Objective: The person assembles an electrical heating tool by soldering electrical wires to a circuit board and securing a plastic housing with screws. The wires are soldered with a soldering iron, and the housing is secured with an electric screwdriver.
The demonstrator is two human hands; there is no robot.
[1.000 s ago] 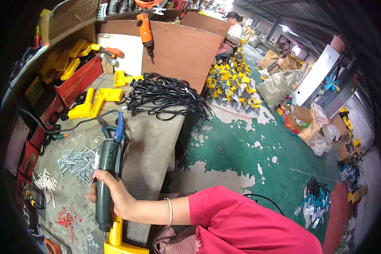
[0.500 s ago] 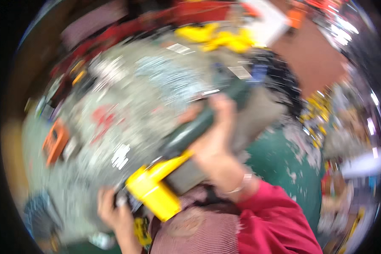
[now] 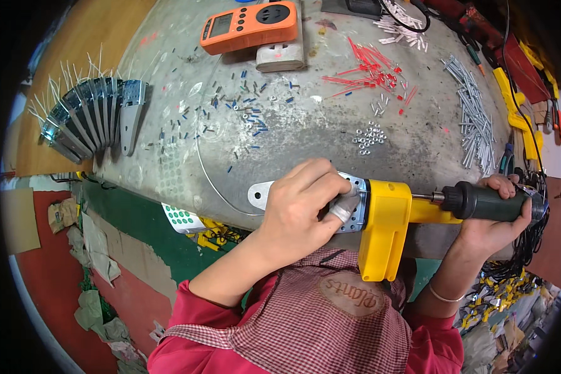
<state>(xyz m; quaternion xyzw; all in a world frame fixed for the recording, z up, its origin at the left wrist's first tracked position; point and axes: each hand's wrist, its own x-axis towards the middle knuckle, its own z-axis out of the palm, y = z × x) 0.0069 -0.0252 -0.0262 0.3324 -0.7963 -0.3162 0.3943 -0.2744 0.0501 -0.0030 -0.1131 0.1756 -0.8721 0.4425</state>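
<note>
OK, left hand [image 3: 305,202] pinches metal plate [image 3: 355,202] joined to yellow casing [image 3: 384,230], across near edge of bench [image 3: 280,149]; right hand [image 3: 505,209] wraps power screwdriver [image 3: 486,202], bit [image 3: 422,196] at casing's right side.

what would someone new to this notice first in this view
Probably the bright yellow housing, just right of centre, between the left hand gripping the metal plate at its side and the right hand holding a dark green power screwdriver pointed toward it. Next might come the orange meter at the top, then the fanned row of grey metal pieces at the left.
</note>
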